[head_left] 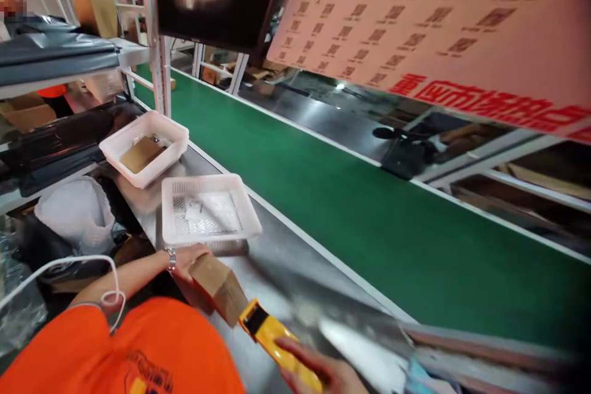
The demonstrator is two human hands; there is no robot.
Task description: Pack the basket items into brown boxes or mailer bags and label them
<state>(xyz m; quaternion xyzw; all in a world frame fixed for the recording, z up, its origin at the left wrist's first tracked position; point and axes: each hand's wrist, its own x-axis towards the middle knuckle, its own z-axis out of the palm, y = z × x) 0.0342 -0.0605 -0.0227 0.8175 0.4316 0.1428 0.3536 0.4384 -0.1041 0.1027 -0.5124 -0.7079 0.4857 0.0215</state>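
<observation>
My left hand (188, 261), with a metal watch on its wrist, grips the far-left end of a small brown cardboard box (219, 286). Part of that hand is hidden behind the box. In my right hand (318, 366) is a yellow handheld scanner (277, 341), fingers wrapped round its body. The scanner's dark front end sits right by the box's near-right end; whether they touch I cannot tell. Just beyond my left hand stands a white plastic basket (252, 221) with a small clear packet inside.
Another white basket (113, 157) holds a flat brown carton (142, 154). Alongside the metal bench runs a green conveyor belt (295, 184). A white cable (60, 261) loops by my left arm. Overhead are a screen (212, 6) and a board of printed codes (369, 31). Shelves stand left.
</observation>
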